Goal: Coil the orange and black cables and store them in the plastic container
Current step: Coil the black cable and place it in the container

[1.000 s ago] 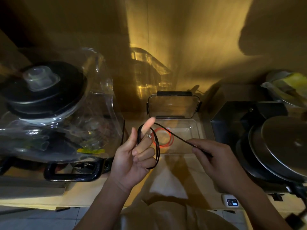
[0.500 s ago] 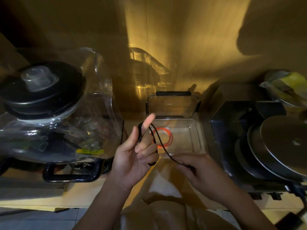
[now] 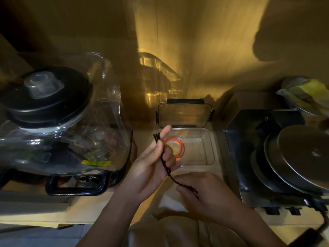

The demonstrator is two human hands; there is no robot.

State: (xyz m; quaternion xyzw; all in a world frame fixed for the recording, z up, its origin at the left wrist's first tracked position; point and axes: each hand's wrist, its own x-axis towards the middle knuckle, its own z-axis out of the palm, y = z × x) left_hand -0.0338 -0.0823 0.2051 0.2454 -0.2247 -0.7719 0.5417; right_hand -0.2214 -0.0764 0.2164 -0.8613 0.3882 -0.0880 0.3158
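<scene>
— So, what have your hands got right now?

— Your left hand [image 3: 151, 163] is raised over the counter [image 3: 85, 209], fingers curled round the black cable [image 3: 164, 164], with the index finger pointing up. The strands lie bunched together against the palm now; a second ago they hung as an open loop round those fingers. Your right hand [image 3: 204, 195] sits lower and nearer to you, pinching the cable's free end between thumb and fingers.

— Has the right hand moved?

— Yes. It has swung in from the right and come down toward your body, so the stretch of cable between the hands is short and runs almost straight down from the left palm, where before it slanted out across the box.

— And the orange cable [image 3: 179, 147]?

— Already coiled, lying flat in the left part of the clear box [image 3: 204, 148], partly hidden behind your left fingers. It has not shifted. The lid [image 3: 184, 114] stands open at the far side against the wall.

— Anything else nearby?

— A clear blender jug [image 3: 58, 122] with a black cap on your left, and a stove [image 3: 249, 157] with a round metal lid [image 3: 306, 154] on your right.
</scene>
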